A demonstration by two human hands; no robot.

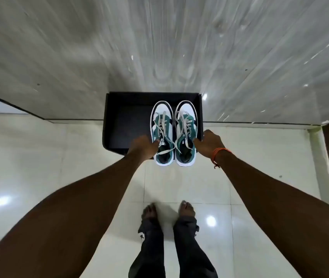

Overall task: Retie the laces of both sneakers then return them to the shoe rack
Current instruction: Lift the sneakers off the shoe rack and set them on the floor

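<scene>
Left hand [143,145] clasping left sneaker [162,133]; right hand [209,142] apparently clasping right sneaker [185,133]. Laces [165,135] loose. Toes over black rack [127,121] right edge, heels past front edge.

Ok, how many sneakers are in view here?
2. The left sneaker and the right sneaker sit side by side on the black rack, toes toward the wall. None seem hidden.

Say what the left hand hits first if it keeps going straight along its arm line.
Probably the left sneaker: the left hand already touches its outer side. Beyond is the black shoe rack. Depth unclear.
</scene>
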